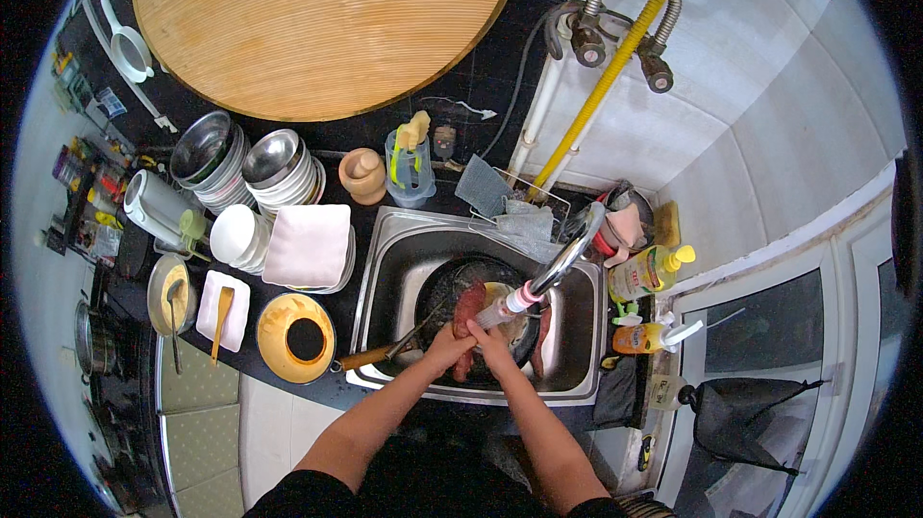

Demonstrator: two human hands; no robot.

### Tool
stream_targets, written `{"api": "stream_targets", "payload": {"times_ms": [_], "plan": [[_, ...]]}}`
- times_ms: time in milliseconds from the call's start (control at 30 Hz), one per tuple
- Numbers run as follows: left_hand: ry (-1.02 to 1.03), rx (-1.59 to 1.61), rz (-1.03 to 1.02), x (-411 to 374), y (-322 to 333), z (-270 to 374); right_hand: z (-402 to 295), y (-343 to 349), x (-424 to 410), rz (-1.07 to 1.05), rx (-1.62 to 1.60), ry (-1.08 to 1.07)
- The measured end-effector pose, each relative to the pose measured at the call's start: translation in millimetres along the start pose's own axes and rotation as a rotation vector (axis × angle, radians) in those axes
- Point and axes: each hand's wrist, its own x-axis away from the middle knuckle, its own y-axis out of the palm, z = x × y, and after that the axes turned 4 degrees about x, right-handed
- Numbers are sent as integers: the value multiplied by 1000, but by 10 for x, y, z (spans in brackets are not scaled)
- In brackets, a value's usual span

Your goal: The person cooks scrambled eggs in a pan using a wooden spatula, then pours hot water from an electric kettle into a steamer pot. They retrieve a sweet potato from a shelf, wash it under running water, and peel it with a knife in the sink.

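My left hand [451,352] grips a long reddish root, which looks like a sweet potato [471,305], under the tap. Close beside it, my right hand [493,351] has its fingers on the same root. Water comes from the pink-and-white spray head [513,304] of the chrome faucet [573,251]. Below my hands a dark wok [440,287] sits in the steel sink [375,280]. Its wooden handle [368,358] sticks out over the left rim. Another long reddish root [543,338] lies at the wok's right side. My hands partly hide the wok's contents.
Stacked bowls [274,165], square plates [306,244] and a yellow enamel bowl [277,338] stand left of the sink. A wooden mortar [363,175] and plastic jug [411,172] are behind. A wire rack [519,208] overhangs the back rim; detergent bottles [645,276] line the right.
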Motion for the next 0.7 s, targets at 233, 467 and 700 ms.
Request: {"api": "stream_targets", "payload": {"times_ms": [233, 467, 700], "plan": [[266, -446, -16, 239, 19, 156, 248, 162, -392, 58, -390, 115], [142, -698, -23, 366, -76, 308, -9, 133, -444, 194, -843, 239], [248, -517, 51, 264, -175, 272, -75, 144, -172, -174, -572, 86]]}}
